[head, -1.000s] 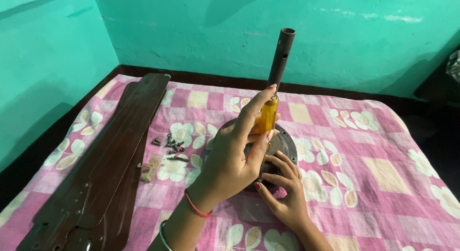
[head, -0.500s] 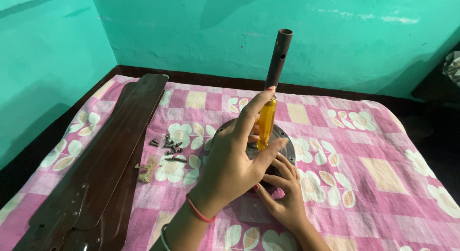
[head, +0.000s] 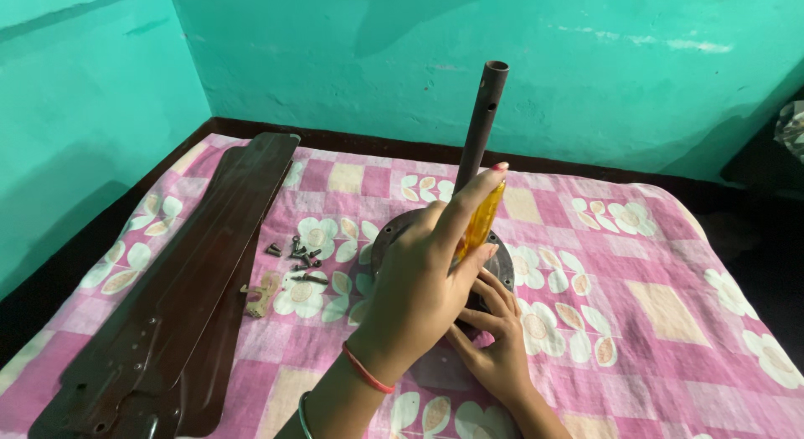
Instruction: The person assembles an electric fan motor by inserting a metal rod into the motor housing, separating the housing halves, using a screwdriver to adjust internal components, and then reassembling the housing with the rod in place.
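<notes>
One screwdriver [head: 480,223] with a yellow handle stands nearly upright over one round fan motor [head: 394,234], which sits in the middle of the bed on a pink flowered sheet [head: 670,305]. The left hand [head: 419,288] is wrapped around the handle, its forefinger stretched up along it, fingers [head: 477,196] clenched on the tool. The right hand [head: 498,338] lies lower, its fingers pressed against the motor's near edge below the tool; whether it grips anything cannot be told. One dark pipe [head: 483,121] rises from the motor behind the hands. The left hand hides most of the motor's top. To the left lie two or three stacked brown blades [head: 209,263], a small pile of dark screws [head: 300,253], too clustered to count, and one pale bracket [head: 261,295].
</notes>
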